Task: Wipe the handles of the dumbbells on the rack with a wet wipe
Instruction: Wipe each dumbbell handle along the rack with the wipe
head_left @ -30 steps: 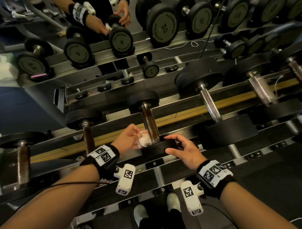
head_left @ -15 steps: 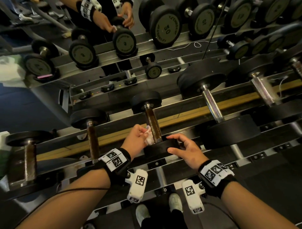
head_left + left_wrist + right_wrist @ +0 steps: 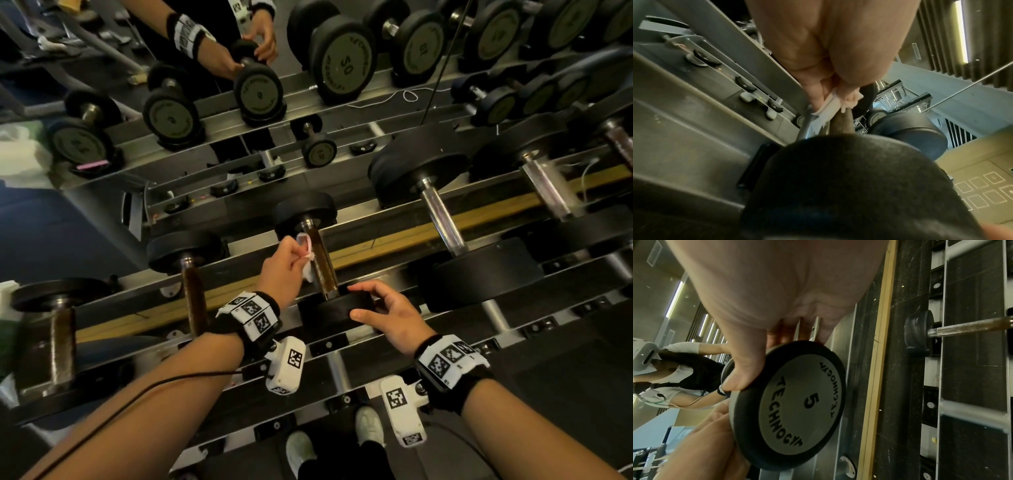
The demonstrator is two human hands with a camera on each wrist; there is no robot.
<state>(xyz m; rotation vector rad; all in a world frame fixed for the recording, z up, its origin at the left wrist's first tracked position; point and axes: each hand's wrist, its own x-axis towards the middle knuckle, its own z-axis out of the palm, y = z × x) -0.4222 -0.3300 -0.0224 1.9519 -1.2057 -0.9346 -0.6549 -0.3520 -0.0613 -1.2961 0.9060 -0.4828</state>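
Note:
A small black dumbbell lies across the rack rails, its brown handle [image 3: 320,263] running away from me. My left hand [image 3: 286,262] pinches a white wet wipe [image 3: 308,253] against the far part of that handle; in the left wrist view the wipe [image 3: 828,110] sits between thumb and fingers on the handle [image 3: 840,123]. My right hand [image 3: 383,310] grips the near head [image 3: 337,308] of the same dumbbell. The right wrist view shows thumb and fingers curled over the rim of that head [image 3: 797,404], marked 5.
Other dumbbells lie on the same rack [image 3: 239,281]: rusty-handled ones at left [image 3: 193,294], bigger chrome-handled ones at right [image 3: 442,219]. A mirror behind reflects the rack and my arms [image 3: 212,51]. My white shoes [image 3: 368,428] stand below the rack.
My left hand has slid the wipe up the handle from its near end toward the far head. The right hand has stayed on the near head.

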